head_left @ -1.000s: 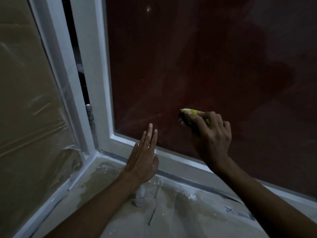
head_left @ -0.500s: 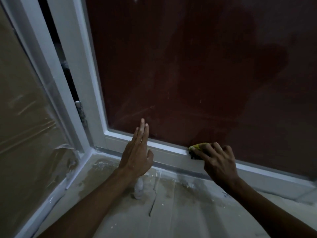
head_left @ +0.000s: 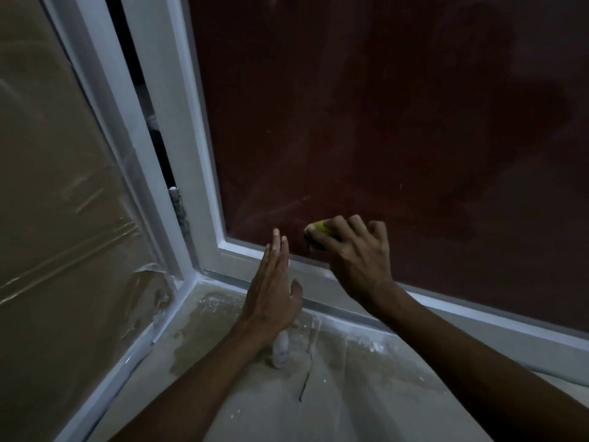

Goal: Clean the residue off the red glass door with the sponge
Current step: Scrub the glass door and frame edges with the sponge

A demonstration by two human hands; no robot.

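The red glass door [head_left: 382,122] fills the upper right, set in a white frame [head_left: 197,186]. Faint streaks of residue show on the glass near its lower left corner. My right hand [head_left: 357,253] grips a yellow sponge [head_left: 318,229] and holds it against the glass just above the bottom rail. Most of the sponge is hidden under my fingers. My left hand [head_left: 272,288] is raised with straight fingers close together, its fingertips at the bottom rail just left of the sponge. It holds nothing.
A panel wrapped in clear plastic film [head_left: 57,202] stands at the left, with a dark gap and a hinge [head_left: 178,208] between it and the door. The dusty floor [head_left: 334,393] has white powder, a crack, and a small white bottle [head_left: 280,352] under my left wrist.
My right hand swept the sponge down to the bottom rail, then up and left onto the glass near the corner. My left hand stayed about where it was, fingers straight.
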